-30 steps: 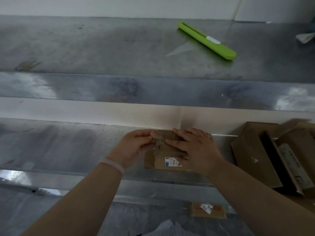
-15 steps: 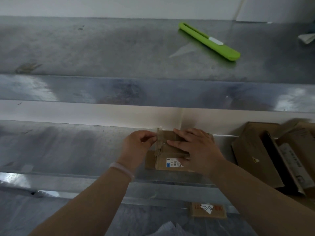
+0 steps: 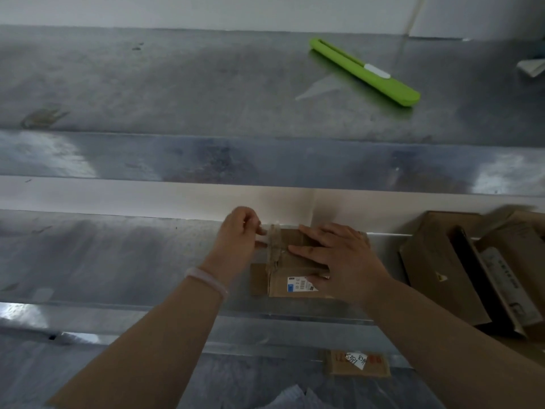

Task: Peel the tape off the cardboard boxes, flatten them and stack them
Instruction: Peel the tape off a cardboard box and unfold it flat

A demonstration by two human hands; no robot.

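Matt brown cardboard box, crinkled glossy clear tape and a white paper label are seen. Shelves are dull, smudged sheet metal. Green cutter, far right, is smooth plastic.

The far metal shelf carries a green cutter right of centre, a clear tape scrap just beside it and white paper at the right edge. The nearer, lower shelf holds a small box at centre and piled boxes at right.
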